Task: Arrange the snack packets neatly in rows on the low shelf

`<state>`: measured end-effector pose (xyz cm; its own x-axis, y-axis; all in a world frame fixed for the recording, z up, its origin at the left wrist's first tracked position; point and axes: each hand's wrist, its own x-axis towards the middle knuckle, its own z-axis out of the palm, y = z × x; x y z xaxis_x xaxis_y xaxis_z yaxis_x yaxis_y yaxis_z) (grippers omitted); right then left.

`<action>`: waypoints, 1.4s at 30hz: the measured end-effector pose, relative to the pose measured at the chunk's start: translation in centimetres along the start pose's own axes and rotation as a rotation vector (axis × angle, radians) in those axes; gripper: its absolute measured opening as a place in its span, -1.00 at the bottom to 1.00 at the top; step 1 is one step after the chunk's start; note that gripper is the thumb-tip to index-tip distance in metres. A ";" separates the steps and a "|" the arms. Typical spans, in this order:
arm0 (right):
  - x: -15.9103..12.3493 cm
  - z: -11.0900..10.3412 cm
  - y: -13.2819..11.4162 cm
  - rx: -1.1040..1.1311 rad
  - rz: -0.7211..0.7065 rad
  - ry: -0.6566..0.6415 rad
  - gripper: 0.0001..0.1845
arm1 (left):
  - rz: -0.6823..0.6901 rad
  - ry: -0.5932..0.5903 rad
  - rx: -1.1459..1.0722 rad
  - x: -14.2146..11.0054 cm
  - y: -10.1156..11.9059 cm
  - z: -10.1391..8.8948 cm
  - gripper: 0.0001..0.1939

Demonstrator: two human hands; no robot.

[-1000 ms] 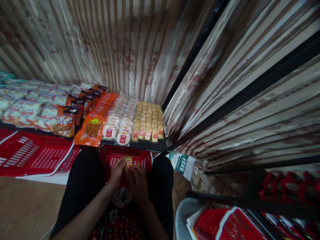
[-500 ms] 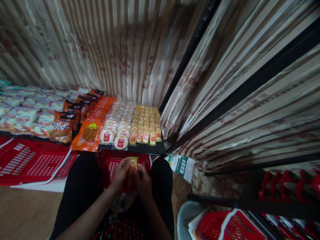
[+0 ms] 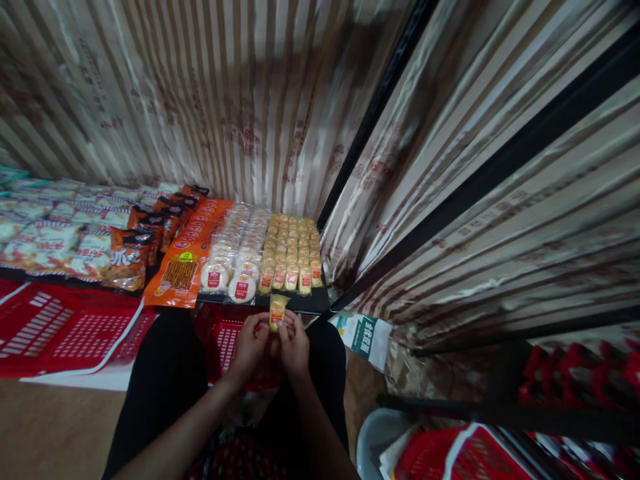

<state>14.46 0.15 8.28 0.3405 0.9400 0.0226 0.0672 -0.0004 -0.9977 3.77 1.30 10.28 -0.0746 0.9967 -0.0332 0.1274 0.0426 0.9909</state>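
Observation:
A small yellow wrapped snack cake [image 3: 277,311] with a red-and-white label is held upright in front of the shelf's near edge. My right hand [image 3: 295,345] pinches its lower right side, thumb on the front. On the other side, the curled fingertips of my left hand [image 3: 251,345] grip its left edge. Just beyond stand rows of matching yellow snack cakes [image 3: 291,257] on the black shelf [image 3: 313,303]. To their left lie rows of round white rice crackers [image 3: 242,287] in clear wrappers.
Orange bags of stick snacks [image 3: 181,273] and white snack bags [image 3: 55,243] fill the shelf leftward. Red baskets [image 3: 85,333] sit below it. A striped curtain [image 3: 225,93] hangs behind, with black frame bars [image 3: 450,220] at right. A grey tub [image 3: 373,437] stands lower right.
Both hands have moved up, slightly right and nearer the shelf with the snack cake. It now stands more fully in sight above my fingers.

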 end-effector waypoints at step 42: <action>7.1 1.4 0.0 -0.613 -0.258 0.148 -0.89 | 0.211 -0.034 0.412 4.8 0.4 2.1 -0.59</action>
<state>15.60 7.28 8.31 0.3643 0.8792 0.3071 0.6682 -0.0171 -0.7438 5.58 6.30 10.24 0.0273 0.9879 0.1525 0.5195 -0.1443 0.8422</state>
